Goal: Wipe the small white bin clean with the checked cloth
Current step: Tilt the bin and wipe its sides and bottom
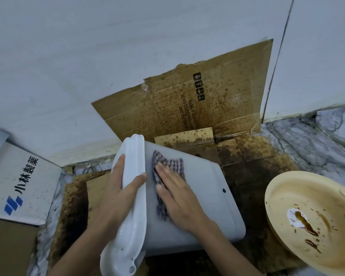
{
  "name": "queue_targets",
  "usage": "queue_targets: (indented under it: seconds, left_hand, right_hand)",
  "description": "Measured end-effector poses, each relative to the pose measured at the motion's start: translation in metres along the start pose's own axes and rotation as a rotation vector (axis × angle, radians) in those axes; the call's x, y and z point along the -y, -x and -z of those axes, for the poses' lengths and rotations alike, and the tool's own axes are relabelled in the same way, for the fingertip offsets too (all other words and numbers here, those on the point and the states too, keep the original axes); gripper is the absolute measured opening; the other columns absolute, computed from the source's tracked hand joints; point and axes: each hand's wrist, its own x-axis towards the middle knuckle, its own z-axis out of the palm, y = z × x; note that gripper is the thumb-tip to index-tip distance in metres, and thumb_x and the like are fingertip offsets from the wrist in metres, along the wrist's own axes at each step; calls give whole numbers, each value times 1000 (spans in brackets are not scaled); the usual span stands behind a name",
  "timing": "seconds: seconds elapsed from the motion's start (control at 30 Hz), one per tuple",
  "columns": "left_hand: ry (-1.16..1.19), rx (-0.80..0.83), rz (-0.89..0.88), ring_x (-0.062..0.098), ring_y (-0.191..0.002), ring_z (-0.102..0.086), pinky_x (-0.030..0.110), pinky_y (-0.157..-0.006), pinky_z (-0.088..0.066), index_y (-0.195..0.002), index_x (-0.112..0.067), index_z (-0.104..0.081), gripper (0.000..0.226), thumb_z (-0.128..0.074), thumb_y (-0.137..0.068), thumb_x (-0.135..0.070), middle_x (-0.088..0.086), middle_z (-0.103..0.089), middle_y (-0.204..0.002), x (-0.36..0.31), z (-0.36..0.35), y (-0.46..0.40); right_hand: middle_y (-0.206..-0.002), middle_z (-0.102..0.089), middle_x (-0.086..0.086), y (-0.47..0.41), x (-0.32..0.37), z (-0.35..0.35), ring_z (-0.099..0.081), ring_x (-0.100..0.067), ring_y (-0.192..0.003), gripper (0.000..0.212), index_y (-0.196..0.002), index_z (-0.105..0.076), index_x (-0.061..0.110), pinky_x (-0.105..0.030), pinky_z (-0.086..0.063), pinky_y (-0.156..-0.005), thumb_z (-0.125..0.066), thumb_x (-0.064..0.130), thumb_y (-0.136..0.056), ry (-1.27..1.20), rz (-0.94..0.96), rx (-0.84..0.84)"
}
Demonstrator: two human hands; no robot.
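Observation:
The small white bin lies tipped on its side over stained cardboard, its lid end pointing left and towards me. My left hand grips the rim and lid at that end, thumb on the upper face. My right hand lies flat, fingers spread, pressing the blue-and-white checked cloth against the bin's upward-facing side. The cloth shows above and below my fingers.
Stained brown cardboard leans on the white wall and covers the floor under the bin. A cream round lid or dish with brown drips sits at the right. A white box with blue print stands at the left on the marble floor.

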Motion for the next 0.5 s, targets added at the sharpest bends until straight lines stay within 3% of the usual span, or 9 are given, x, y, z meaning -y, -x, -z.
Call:
queue_targets:
  seconds: [0.07, 0.13, 0.23, 0.33, 0.43, 0.5]
  left_hand:
    - [1, 13, 14, 22, -141, -46, 55, -114, -41, -154, -63, -19, 78, -66, -90, -60, -20, -32, -162, 3, 4, 2]
    - [-15, 14, 1, 22, -140, -46, 55, -114, -41, -150, -66, -19, 77, -65, -88, -65, -20, -33, -162, 4, 6, 5]
    - [-31, 6, -4, 19, -142, -42, 54, -116, -39, -148, -70, -17, 78, -65, -87, -66, -24, -27, -163, 6, 6, 6]
    - [-17, 1, 33, 22, -142, -43, 55, -116, -39, -147, -72, -14, 81, -65, -84, -70, -21, -28, -164, 6, 6, 6]
    - [-2, 15, 54, 23, -141, -45, 55, -114, -41, -139, -77, -15, 83, -70, -78, -71, -19, -29, -164, 3, 9, 3]
    - [-6, 37, 52, 24, -138, -48, 55, -111, -44, -135, -78, -15, 89, -78, -74, -68, -20, -30, -162, 1, 10, 2]
  right_hand:
    - [-160, -9, 33, 31, -16, 2, -6, 9, -148, 49, -149, -13, 57, -17, -2, -121, -22, 55, -102, 5, -21, 11]
    - [-160, 4, 32, 46, -39, 9, 2, 4, -150, 47, -145, -3, 64, -26, 0, -123, -17, 58, -100, 85, -112, 31]
    - [-163, 13, 18, 24, -68, 17, 11, -7, -152, 48, -145, 10, 51, -39, 2, -125, -18, 39, -108, 205, -252, 36]
    - [-165, 7, 10, -28, -66, 19, 10, -11, -153, 45, -146, 7, 41, -37, 7, -124, -17, 28, -110, 194, -305, 24]
    - [-166, 2, 12, -58, -45, 10, 9, -8, -153, 49, -157, -7, 32, -35, 7, -124, -21, 28, -109, 211, -174, 55]
    - [-165, -3, 19, -48, -36, 5, 8, 0, -151, 52, -157, -9, 36, -29, 7, -123, -23, 37, -106, 156, -42, 57]
